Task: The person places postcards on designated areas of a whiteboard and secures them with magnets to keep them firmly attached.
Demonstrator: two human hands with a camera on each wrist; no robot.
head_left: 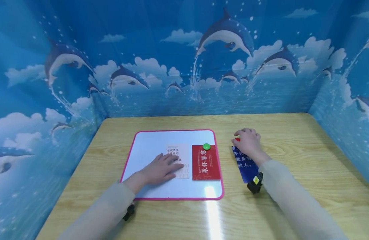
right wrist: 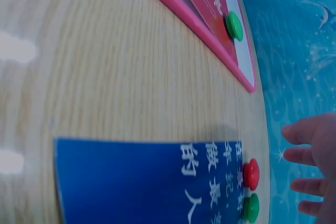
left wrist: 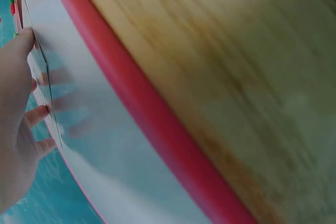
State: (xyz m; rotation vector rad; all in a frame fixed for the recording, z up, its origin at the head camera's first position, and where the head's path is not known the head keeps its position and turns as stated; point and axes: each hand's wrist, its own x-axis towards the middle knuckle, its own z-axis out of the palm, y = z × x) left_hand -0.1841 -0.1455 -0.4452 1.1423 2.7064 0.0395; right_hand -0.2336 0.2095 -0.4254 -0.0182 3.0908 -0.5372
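Observation:
A pale card [head_left: 184, 153] with printed characters lies on a pink-framed whiteboard [head_left: 151, 141]. My left hand [head_left: 160, 169] rests on that card with its fingers spread; in the left wrist view the fingertips touch the card. Beside it on the board is a red card [head_left: 212, 166], a round green magnet [head_left: 206, 146] at its top edge. My right hand [head_left: 248, 141] hovers over the top end of a blue card [head_left: 242, 168] on the table. Below its fingers, a red magnet [right wrist: 251, 174] and another green magnet [right wrist: 251, 208] stand at that card's edge; the fingers hold neither.
The wood-grain table [head_left: 307, 166] carries the board on the left and the blue card to its right. A dolphin-print blue cloth [head_left: 160, 96] hangs behind the table and along both sides. Black wrist devices [head_left: 254, 186] sit under the sleeves.

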